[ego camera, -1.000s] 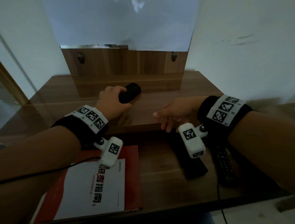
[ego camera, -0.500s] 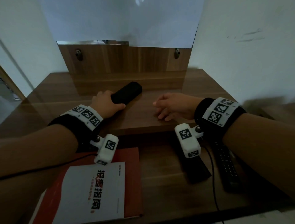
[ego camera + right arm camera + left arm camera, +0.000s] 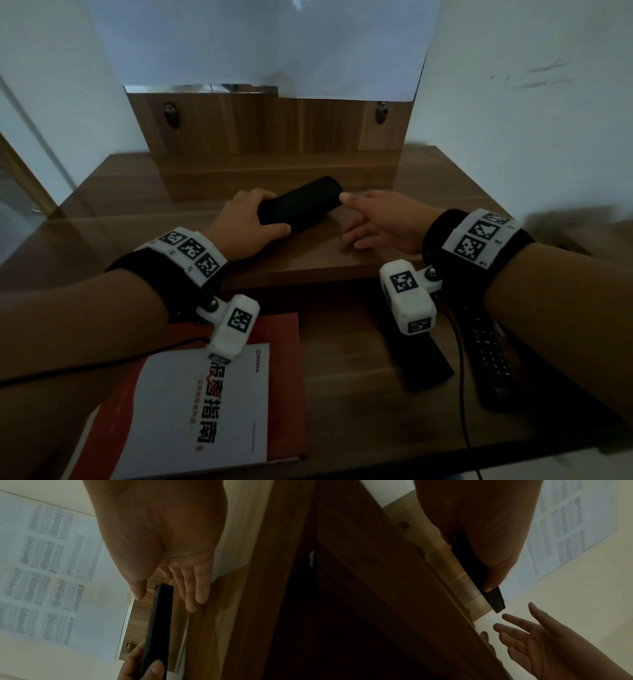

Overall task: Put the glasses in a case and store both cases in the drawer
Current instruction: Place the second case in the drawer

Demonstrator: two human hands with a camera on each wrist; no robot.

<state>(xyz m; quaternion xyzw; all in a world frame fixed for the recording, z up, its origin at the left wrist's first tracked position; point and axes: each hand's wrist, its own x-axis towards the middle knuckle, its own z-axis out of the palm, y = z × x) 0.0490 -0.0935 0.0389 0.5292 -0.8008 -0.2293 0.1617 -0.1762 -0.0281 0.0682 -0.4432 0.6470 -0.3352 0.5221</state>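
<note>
Left hand point(image 3: 245, 224) gripping the near end of a black case point(image 3: 301, 205), right hand point(image 3: 380, 222) spread beside its far end, perhaps touching, wooden desk point(image 3: 137, 192) beneath.

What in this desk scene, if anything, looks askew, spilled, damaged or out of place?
Nothing is spilled or visibly damaged. The black case lies diagonally on the desktop, but the left hand grips it there. The red-and-white booklet in the open drawer lies slightly skewed.

black case point(image 3: 299, 205), red-and-white booklet point(image 3: 205, 411)
</note>
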